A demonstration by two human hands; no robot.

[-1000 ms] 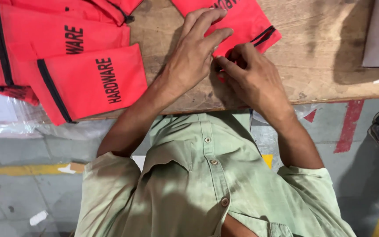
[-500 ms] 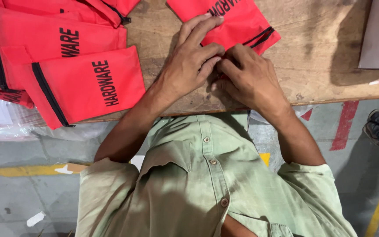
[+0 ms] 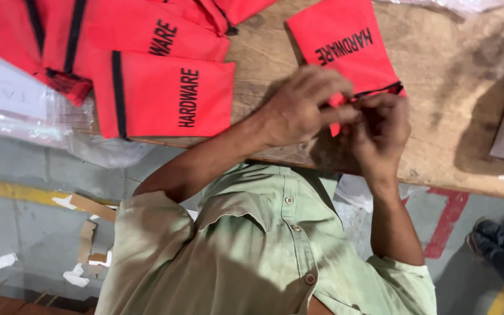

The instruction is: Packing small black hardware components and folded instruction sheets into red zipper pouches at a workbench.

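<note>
both hands at the pouch's zip end

i see my left hand (image 3: 298,108) and right hand (image 3: 380,125) meeting at the near, black-edged end of a red zip pouch (image 3: 345,44) that lies flat on the wooden table (image 3: 450,76), close to its front edge. the fingertips of both hands are pressed together, pinching that end of the pouch between them; i cannot tell exactly which part they grip. the rest of the pouch stretches away from me, lettering up. off to the left, well apart, a spread of more red pouches (image 3: 164,96) overlaps on the table, partly over a clear plastic sheet (image 3: 24,111). my pale green shirt (image 3: 252,251) fills the lower view.
</note>
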